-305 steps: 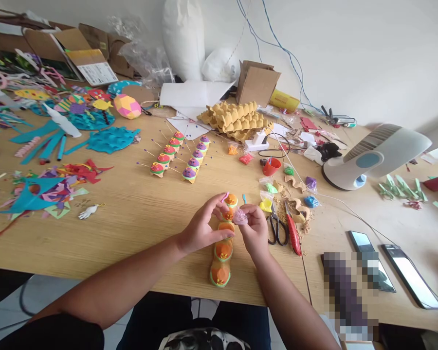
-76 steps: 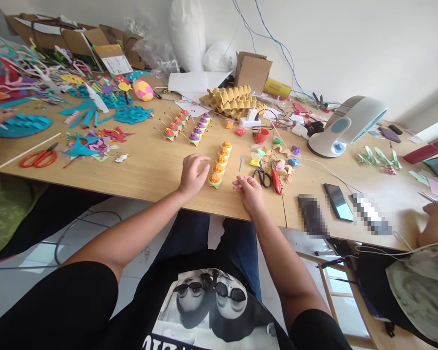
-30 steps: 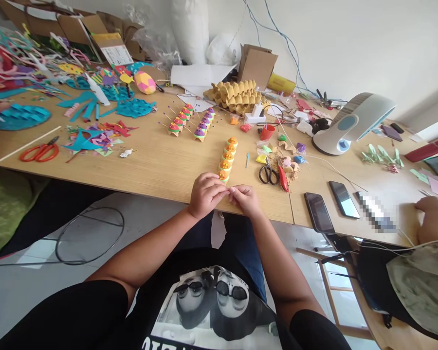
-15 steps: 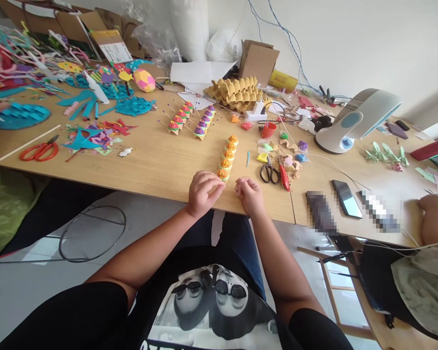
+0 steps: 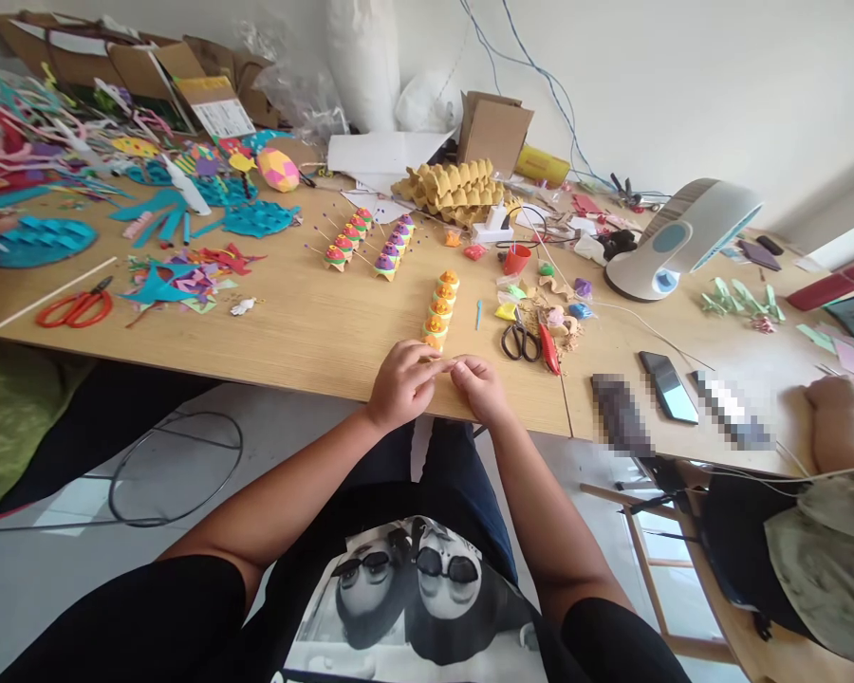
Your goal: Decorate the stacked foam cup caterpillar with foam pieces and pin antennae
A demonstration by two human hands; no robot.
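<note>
fingertip to fingertip, a person's left hand (image 5: pixel 402 387) and right hand (image 5: pixel 480 391) meet at the near edge of a wooden table (image 5: pixel 277 318) (anything pinched between them is too small to tell). just beyond the left fingers stands an orange-topped row (image 5: pixel 440 308) of bumps; contact with it cannot be told. ahead of the right hand lies a small blue stick (image 5: pixel 478 314), with black-handled scissors (image 5: pixel 520 342) and a red cutter (image 5: pixel 548 349) to its right.

Black short-sleeved T-shirt (image 5: pixel 399 501) with a large black-and-white photo print (image 5: pixel 417 598), dark blue jeans (image 5: pixel 470 470), bare hands (image 5: pixel 404 387).
</note>
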